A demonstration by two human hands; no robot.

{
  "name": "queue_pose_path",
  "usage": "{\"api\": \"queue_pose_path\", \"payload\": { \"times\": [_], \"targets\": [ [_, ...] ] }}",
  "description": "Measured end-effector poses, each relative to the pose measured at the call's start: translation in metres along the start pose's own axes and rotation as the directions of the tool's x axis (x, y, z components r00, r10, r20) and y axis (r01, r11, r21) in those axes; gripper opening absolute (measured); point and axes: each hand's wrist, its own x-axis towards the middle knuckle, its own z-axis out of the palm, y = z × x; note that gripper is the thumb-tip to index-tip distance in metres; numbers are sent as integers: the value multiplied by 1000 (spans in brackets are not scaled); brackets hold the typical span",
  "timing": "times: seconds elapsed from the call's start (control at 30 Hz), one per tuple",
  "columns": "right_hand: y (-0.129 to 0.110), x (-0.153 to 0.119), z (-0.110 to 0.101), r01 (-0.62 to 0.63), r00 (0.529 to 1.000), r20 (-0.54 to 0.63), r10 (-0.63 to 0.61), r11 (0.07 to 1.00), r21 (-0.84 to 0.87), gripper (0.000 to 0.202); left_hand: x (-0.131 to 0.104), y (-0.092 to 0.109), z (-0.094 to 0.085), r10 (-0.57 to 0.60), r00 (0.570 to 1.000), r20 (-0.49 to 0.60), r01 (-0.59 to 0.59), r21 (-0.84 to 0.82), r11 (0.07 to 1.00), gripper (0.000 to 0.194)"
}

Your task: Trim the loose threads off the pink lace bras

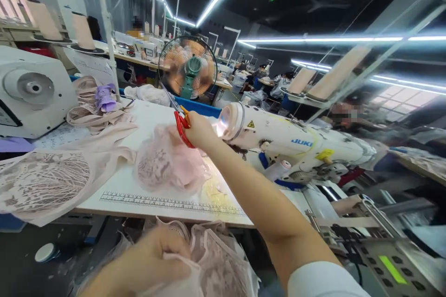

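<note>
My right hand (202, 131) reaches out over the white sewing table (139, 116), closed around the red-handled scissors (181, 125), whose blades point up and to the left. Near the bottom edge my left hand (153, 260), blurred by motion, pinches pale pink lace fabric (219, 260) that hangs below the table's front edge. Under the scissors a pink lace piece (167, 160) lies on the table, behind a printed ruler strip (167, 202). Another lace piece (66, 176) lies at the left, over the table's edge.
A white sewing machine (278, 137) stands right of the scissors, another machine (35, 88) at the left. Behind the table is a fan (190, 67). Beige straps (94, 113) with a purple bundle (105, 97) lie at the back left. Thread cones (301, 81) stand at right. People sit farther back.
</note>
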Motion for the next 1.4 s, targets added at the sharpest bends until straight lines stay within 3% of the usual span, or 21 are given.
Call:
{"api": "queue_pose_path", "payload": {
  "times": [0.07, 0.13, 0.23, 0.3, 0.37, 0.47, 0.63, 0.77, 0.93, 1.07, 1.13, 1.23, 1.3, 1.4],
  "targets": [
    [6, -41, -14, -65, 998, -8, 65, 998, -20, 28, 1, 2, 0, -27, 997, -77, 25, -22, 999, 32],
    [13, -89, -32, -102, 995, 28, 101, 993, 65, 23, 2, 4, 1, -59, 988, -141, 54, -38, 998, 22],
    [28, -166, -54, -270, 934, 320, 160, 903, 335, 29, 5, 8, 4, -91, 970, -227, 79, -62, 995, 15],
    [39, -213, -64, -343, 880, 443, 171, 874, 344, 33, 10, 12, 10, -122, 951, -284, 105, -74, 992, 17],
    [49, -248, -70, -361, 839, 523, 151, 874, 326, 32, 17, 19, 20, -168, 927, -335, 141, -103, 985, 22],
    [55, -278, -81, -336, 846, 518, 129, 882, 329, 29, 33, 34, 41, -228, 910, -348, 178, -170, 969, 29],
    [51, -297, -98, -284, 955, 215, 203, 829, 482, 39, 63, 49, 80, -204, 965, -166, 197, -57, 979, 31],
    [53, -298, -103, -236, 952, -21, 304, 780, 580, 26, 81, 42, 103, -172, 979, -108, 178, 44, 983, 28],
    [64, -297, -103, -332, 910, -61, 409, 811, 481, 14, 94, 30, 110, -188, 980, -58, 197, 253, 947, 28],
    [69, -297, -101, -359, 907, -33, 421, 810, 463, 10, 98, 25, 108, 59, 994, -92, 3, 566, 824, 18],
    [71, -297, -100, -375, 904, -15, 427, 809, 453, 10, 100, 23, 108, 131, 986, -100, -40, 624, 780, 14],
    [74, -296, -104, -373, 912, -2, 411, 829, 416, 11, 102, 21, 109, -21, 996, -85, 59, 477, 877, 12],
    [79, -297, -110, -349, 933, 56, 356, 852, 390, 16, 104, 20, 109, -162, 983, -87, 178, 229, 957, 16],
    [90, -300, -125, -309, 941, 232, 246, 903, 298, 34, 104, 18, 111, -338, 935, -104, 320, -157, 934, 27]
  ]
}}
